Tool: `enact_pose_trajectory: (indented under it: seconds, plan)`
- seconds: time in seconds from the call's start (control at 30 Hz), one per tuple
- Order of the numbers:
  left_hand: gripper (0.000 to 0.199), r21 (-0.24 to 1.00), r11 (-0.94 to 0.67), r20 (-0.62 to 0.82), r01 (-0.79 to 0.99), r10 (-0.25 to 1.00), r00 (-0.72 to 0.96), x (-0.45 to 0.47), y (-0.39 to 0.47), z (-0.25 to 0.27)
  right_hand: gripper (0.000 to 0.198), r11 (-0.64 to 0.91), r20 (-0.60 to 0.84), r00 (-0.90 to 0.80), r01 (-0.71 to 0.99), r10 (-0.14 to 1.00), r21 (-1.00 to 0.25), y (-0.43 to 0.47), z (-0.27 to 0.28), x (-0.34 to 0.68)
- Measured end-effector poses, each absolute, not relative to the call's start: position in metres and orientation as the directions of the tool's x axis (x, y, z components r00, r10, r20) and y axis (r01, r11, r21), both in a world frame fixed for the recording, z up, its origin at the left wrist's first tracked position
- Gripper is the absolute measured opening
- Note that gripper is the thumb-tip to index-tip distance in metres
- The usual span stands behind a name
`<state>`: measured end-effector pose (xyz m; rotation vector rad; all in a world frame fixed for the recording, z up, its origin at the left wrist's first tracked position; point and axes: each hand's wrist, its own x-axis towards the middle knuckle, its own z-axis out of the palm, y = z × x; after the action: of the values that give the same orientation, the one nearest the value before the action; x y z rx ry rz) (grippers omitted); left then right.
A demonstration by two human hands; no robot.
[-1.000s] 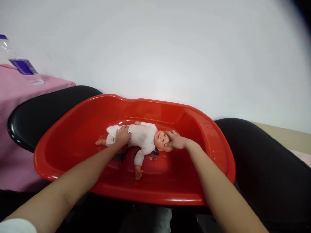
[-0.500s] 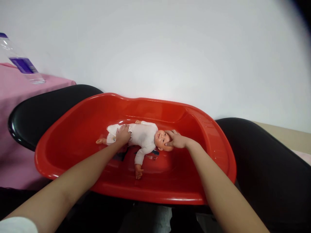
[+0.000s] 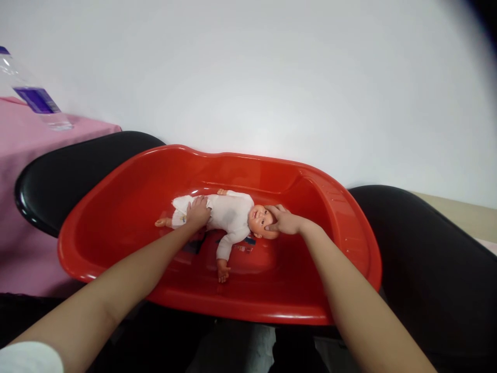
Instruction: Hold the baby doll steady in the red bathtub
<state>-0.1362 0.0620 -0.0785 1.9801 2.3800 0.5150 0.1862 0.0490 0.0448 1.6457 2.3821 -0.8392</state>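
Note:
A baby doll (image 3: 231,211) in a white long-sleeved top and white pants lies face up in a red baby bathtub (image 3: 351,228), its head to the right. My left hand (image 3: 199,211) grips it at the waist, fingers over the waistband of the pants. My right hand (image 3: 287,222) is closed round the top of the doll's head, with thumb and fingers on either side of the forehead. A greyish patch shows on the doll's chest. One doll arm stretches toward me and the other toward the far wall of the tub.
Black chairs stand under the tub, one seat to the left (image 3: 73,171) and one to the right (image 3: 427,259). On a pink-covered table (image 3: 93,130) at far left is a clear bottle with a purple label (image 3: 38,100). A white wall (image 3: 272,77) rises behind.
The whole view has shifted slightly, so everything sits a little higher and further right. Both hands keep the same places on the doll, which has not visibly moved in the tub.

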Motion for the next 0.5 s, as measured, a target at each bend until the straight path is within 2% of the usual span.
enact_pose_trajectory:
  seconds: [0.5]
  plan:
    - [0.053,0.272,0.165,0.192,0.948,0.956,-0.222,-0.1346,0.0632,-0.0773,0.078,0.245,-0.396,-0.389,0.898,0.832,-0.366,0.0448,0.0512,0.1835]
